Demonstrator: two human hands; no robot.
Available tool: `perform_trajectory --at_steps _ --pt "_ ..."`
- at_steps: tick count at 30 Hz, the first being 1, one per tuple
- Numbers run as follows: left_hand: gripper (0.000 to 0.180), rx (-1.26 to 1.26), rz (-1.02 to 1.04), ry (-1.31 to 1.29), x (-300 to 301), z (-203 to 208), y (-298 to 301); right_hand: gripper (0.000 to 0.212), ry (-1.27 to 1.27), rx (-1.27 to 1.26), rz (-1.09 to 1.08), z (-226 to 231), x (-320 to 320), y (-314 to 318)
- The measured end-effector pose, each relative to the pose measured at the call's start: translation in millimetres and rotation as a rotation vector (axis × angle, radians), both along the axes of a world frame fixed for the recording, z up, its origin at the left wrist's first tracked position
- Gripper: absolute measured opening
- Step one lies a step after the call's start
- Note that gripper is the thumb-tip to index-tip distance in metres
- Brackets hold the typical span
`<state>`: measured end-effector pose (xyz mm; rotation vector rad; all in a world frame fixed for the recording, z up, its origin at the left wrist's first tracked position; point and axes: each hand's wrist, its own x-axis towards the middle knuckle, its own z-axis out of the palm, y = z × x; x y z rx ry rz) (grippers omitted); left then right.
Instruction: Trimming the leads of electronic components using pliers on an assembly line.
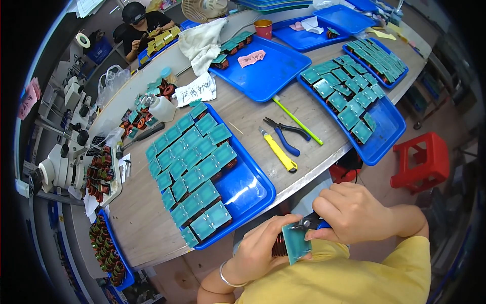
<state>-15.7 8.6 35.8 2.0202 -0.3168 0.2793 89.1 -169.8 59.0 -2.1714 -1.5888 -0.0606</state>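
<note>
Holding a small coil part with a teal square board (295, 243) near the chest, below the near edge of the wooden bench (243, 114), the left hand (260, 248) grips it from the left. The right hand (349, 213) is clenched around a blue-handled cutting tool (310, 223) whose tip touches the board's top edge. On the bench just beyond, a blue plastic tray (253, 190) carries rows of similar teal-topped parts; yellow utility knife (278, 150) and blue-handled pliers (286, 134) lie to its right.

Yellow utility knife (278, 150), red stool (421, 162)
</note>
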Motion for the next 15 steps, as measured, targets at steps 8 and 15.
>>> perform_trajectory --at_steps 8,15 --pt "0.058 -0.049 0.054 0.033 -1.2 -6.5 -0.4 0.044 0.057 -0.018 0.014 -4.2 2.8 -2.3" --pt "0.077 -0.186 0.187 0.040 -3.4 -17.5 4.5 0.044 0.072 0.017 0.056 2.7 -5.2 -11.7"
